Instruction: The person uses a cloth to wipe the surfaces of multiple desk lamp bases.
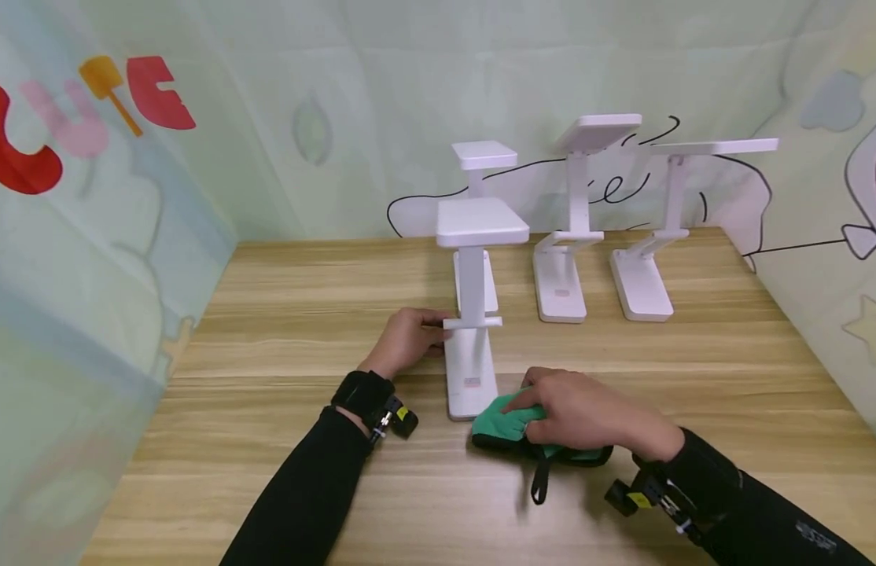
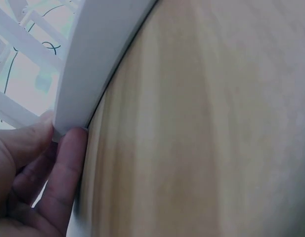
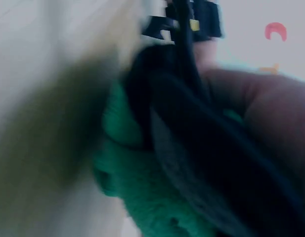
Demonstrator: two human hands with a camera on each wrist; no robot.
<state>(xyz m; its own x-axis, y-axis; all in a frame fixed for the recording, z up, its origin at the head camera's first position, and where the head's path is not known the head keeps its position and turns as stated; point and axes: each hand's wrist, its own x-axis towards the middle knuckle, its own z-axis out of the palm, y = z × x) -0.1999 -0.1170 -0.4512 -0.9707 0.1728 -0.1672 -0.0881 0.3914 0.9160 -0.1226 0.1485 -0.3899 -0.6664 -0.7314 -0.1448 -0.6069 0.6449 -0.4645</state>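
Note:
A white folding phone stand (image 1: 472, 376) with a flat top plate stands nearest to me on the wooden table. At the far left corner of its base, my left hand (image 1: 408, 339) pinches it; in the left wrist view the thumb lies on one side of the white base (image 2: 88, 74) and the fingers (image 2: 68, 158) on another. My right hand (image 1: 576, 409) grips a folded green cloth (image 1: 505, 420) with black edging and a hanging loop, by the base's front right corner. Up close in the right wrist view, the green cloth (image 3: 142, 182) is blurred.
Behind stand more white stands of the same kind: one (image 1: 484, 153) partly hidden by the nearest, another (image 1: 561, 287) to its right, and a third (image 1: 643, 287) farther right. A printed fabric backdrop (image 1: 303, 118) encloses the back and sides of the wooden table (image 1: 303, 291).

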